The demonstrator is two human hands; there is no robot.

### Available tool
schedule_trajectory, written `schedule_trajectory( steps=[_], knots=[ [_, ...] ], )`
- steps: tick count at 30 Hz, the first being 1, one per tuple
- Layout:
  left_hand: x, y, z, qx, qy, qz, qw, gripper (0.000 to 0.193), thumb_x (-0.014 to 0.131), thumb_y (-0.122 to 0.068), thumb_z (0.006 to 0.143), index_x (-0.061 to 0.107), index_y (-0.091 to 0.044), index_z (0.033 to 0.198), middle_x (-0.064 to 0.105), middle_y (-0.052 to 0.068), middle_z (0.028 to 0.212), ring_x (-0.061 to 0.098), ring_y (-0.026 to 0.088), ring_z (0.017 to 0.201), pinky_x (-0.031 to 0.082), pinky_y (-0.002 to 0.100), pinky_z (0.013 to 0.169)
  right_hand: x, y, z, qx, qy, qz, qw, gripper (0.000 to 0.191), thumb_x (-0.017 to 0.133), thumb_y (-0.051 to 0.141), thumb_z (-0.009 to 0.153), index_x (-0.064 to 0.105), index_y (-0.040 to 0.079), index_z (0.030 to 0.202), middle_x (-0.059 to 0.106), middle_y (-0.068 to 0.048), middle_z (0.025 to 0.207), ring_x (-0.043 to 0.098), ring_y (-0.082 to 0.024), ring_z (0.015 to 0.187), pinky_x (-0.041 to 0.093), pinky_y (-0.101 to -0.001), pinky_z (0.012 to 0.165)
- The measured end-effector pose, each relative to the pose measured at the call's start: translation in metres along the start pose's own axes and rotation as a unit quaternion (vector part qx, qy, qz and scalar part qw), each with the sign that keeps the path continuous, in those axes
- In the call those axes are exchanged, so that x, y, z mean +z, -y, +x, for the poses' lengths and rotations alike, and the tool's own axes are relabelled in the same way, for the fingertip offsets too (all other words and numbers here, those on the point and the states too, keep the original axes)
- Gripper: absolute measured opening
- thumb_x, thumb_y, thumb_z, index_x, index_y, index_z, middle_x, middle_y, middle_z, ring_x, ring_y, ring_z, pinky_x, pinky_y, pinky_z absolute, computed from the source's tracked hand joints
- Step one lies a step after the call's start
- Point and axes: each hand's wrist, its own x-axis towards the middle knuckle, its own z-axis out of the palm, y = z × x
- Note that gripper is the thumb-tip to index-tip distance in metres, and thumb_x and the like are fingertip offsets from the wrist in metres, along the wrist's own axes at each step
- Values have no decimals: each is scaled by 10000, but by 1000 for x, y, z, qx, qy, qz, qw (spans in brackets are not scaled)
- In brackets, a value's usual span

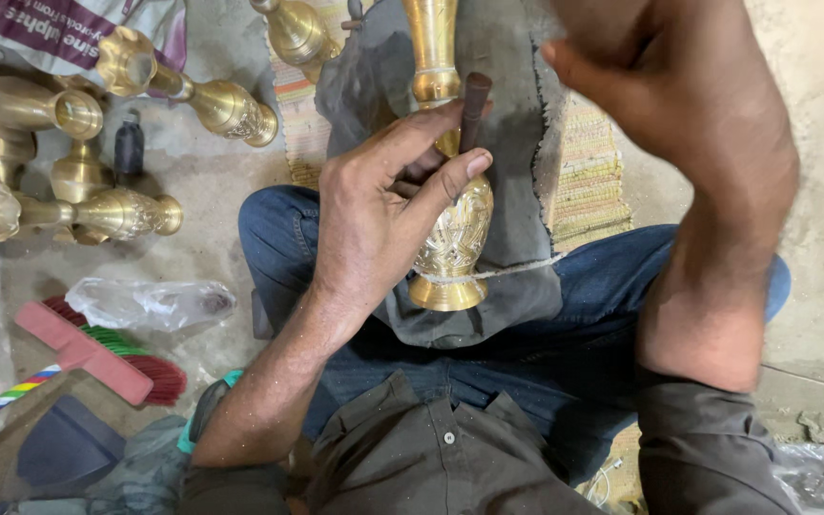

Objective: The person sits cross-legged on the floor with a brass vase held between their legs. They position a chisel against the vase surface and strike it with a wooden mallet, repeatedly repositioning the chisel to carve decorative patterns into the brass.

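Right now your left hand [374, 219] is closed around a dark punch-like tool [474, 110], fingers [460, 172] curled about its shaft and pressing its lower end against the brass vase [450, 229] that lies across your lap on a dark grey cloth [517, 191], base toward you and neck pointing away. Your right hand [660, 86] is raised above the vase and blurred; you cannot tell from this view whether it is closed or what, if anything, it holds. Judging by the surface, the rounded belly of the vase already carries dense engraved patterning, while the base ring looks plain. Well off to your left, several more brass vases [126, 215] lie on the floor [221, 172], near a red-headed brush [97, 358] and a crumpled plastic bag [150, 303].
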Motion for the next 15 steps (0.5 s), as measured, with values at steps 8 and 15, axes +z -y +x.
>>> schedule_trajectory(
  steps=[8, 15],
  knots=[
    [-1, -3, 0, 8, 4, 5, 1000, 390, 798, -178, 992, 673, -62, 1343, 792, 75, 1046, 793, 112, 863, 671, 271, 744, -2, 2, -8, -23, -16, 6, 1000, 307, 863, -8, 963, 659, -29, 1192, 662, -165, 834, 685, -263, 755, 513, -363, 637],
    [-3, -4, -1, 11, 12, -7, 1000, 387, 797, -170, 991, 678, -59, 1341, 785, 81, 1110, 802, 125, 914, 679, 280, 788, -11, -3, -14, 30, 32, -30, 999, 180, 851, 37, 1016, 682, 20, 1077, 680, -143, 823, 689, -252, 708, 520, -351, 616]
  ],
)
